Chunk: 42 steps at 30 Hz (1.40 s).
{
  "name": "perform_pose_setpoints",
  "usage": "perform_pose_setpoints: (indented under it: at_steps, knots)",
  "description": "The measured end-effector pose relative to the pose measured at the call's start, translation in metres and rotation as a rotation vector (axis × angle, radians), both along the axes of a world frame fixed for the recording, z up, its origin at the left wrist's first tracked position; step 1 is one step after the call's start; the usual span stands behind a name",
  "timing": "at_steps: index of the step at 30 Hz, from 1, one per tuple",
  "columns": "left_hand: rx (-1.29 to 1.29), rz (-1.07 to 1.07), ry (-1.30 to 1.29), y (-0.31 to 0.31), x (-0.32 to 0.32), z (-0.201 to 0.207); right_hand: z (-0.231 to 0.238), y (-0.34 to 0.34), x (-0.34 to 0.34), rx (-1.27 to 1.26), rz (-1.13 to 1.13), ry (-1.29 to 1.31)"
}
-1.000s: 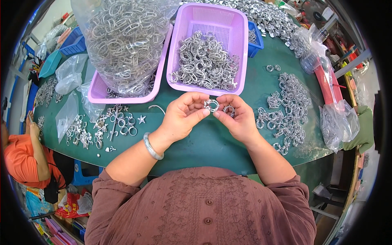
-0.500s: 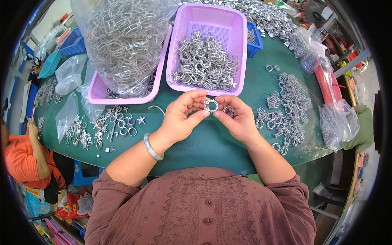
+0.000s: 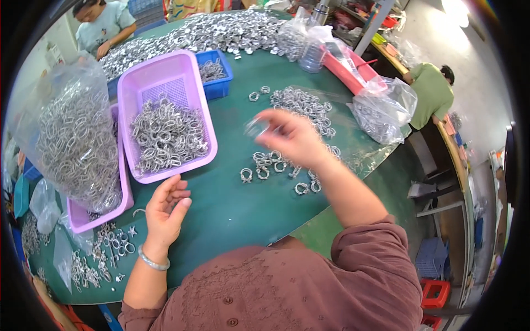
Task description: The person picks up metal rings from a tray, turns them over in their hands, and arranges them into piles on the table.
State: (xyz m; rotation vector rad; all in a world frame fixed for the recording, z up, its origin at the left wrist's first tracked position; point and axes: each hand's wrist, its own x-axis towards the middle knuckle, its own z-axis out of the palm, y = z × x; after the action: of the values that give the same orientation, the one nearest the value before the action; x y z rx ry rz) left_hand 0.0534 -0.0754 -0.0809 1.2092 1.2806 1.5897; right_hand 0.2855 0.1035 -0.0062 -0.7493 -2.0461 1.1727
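Note:
My right hand (image 3: pixel 291 138) is raised over the right part of the green table, its thumb and fingers pinching a silvery metal ring (image 3: pixel 255 128) that is smeared by motion. Beneath and beyond it lie loose metal rings (image 3: pixel 302 105), some in a dense heap, others scattered nearer to me (image 3: pixel 264 160). My left hand (image 3: pixel 167 212), a pale bangle (image 3: pixel 153 259) on its wrist, hovers just in front of a lilac basket (image 3: pixel 144 177). Its fingers are loosely bent and apart from the thumb, with nothing between them. Many more rings (image 3: pixel 168 132) fill the basket's near part.
A large clear bag (image 3: pixel 77 138) of rings stands in another lilac basket (image 3: pixel 128 201) at left. Small metal parts (image 3: pixel 88 273) lie near the left edge. Behind are a blue bin (image 3: pixel 218 85), a long pile of metal pieces (image 3: pixel 193 33) and a person (image 3: pixel 107 27). Another person (image 3: pixel 428 94) is at right.
My hands have parted: the right moved right and up with a ring, the left dropped back empty. The view has swung to the right.

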Motion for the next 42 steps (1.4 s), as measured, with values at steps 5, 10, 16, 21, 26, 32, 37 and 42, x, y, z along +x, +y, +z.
perform_pose_setpoints:
  at_steps: [5, 10, 16, 21, 26, 32, 37, 42]
  knots:
    - [-0.023, -0.031, 0.048, 0.006, 0.006, 0.0, 0.069, 0.091, 0.142, 0.626, -0.751, -0.23]
    - [-0.032, -0.049, 0.039, 0.006, 0.004, -0.005, 0.11, 0.123, 0.22, 0.49, -1.181, -0.608]
    - [-0.062, -0.041, 0.047, 0.004, 0.005, -0.006, 0.07, 0.098, 0.152, -0.258, -0.337, 0.164]
    - [-0.008, -0.069, 0.064, 0.004, 0.01, -0.003, 0.022, 0.039, 0.052, -0.522, 0.106, 0.356]
    - [-0.048, -0.063, -0.043, 0.001, 0.007, 0.0, -0.006, -0.017, -0.039, -0.563, 0.386, 0.365]
    - [0.002, -0.132, -0.222, 0.0, 0.003, 0.012, -0.04, -0.063, -0.096, -0.424, 0.553, 0.417]
    - [-0.015, -0.113, -0.344, 0.002, -0.002, 0.012, -0.059, -0.07, -0.108, -0.121, 0.46, 0.407]
    - [-0.061, -0.131, -0.398, 0.002, -0.005, 0.007, -0.068, -0.069, -0.104, -0.09, 0.458, 0.38]
